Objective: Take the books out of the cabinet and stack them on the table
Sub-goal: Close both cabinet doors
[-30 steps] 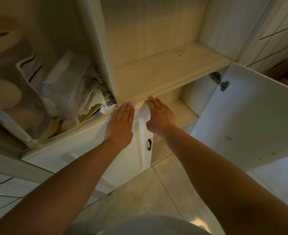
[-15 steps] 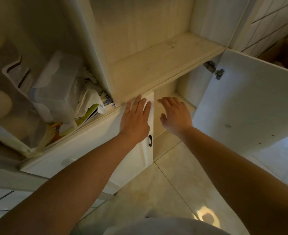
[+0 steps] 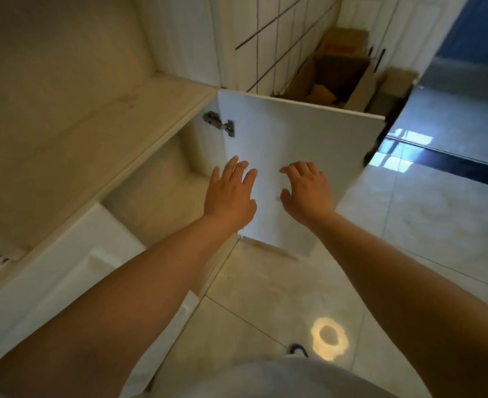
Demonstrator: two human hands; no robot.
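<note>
Both hands have left the closed door at 8 o'clock and swung right: left hand (image 3: 230, 193) and right hand (image 3: 307, 189), fingers apart and empty, hover before the open door (image 3: 300, 133). Lower cabinet (image 3: 162, 193) shows no books yet

Floor (image 3: 409, 225): you stood on glossy pale tiles, round light glare (image 3: 329, 338) near you | Wall (image 3: 280, 38): white tiles, dark grout | Boxes (image 3: 337, 73): open cardboard beside wall | Doorway (image 3: 472, 30): blue beyond
</note>
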